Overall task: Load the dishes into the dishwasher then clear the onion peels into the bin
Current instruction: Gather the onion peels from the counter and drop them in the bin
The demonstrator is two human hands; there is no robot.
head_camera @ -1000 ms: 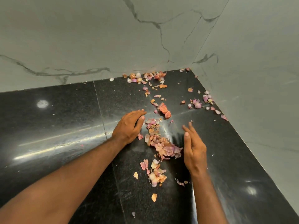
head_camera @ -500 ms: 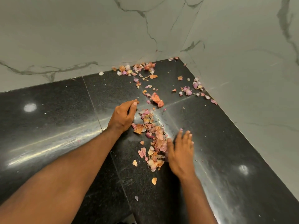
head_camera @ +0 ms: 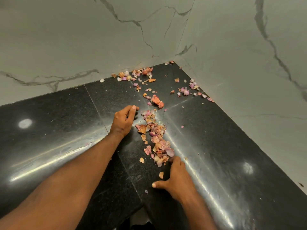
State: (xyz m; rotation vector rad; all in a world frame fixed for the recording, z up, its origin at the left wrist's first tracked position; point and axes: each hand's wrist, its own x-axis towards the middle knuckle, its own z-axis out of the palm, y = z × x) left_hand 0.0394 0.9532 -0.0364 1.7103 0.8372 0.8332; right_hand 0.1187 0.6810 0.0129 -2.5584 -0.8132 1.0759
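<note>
A long heap of pink and orange onion peels [head_camera: 157,141] lies on the black granite counter [head_camera: 58,130] near its corner. My left hand [head_camera: 123,121] rests on its edge just left of the heap's far end, fingers loosely bent, holding nothing. At the heap's near end is my right hand [head_camera: 176,178], palm down. Its thumb is spread to the left and its fingertips are bent down against the nearest peels. No dishes, dishwasher or bin are in view.
More peels are scattered along the back wall [head_camera: 137,74] and the right wall [head_camera: 186,91], with a bigger orange piece [head_camera: 157,100] between. Grey marble walls [head_camera: 83,39] close the corner. The counter's front edge [head_camera: 137,218] is near my body.
My right hand has drawn back toward me, raking peels into a longer line. My left hand has stayed beside the heap with its fingers curling in slightly.
</note>
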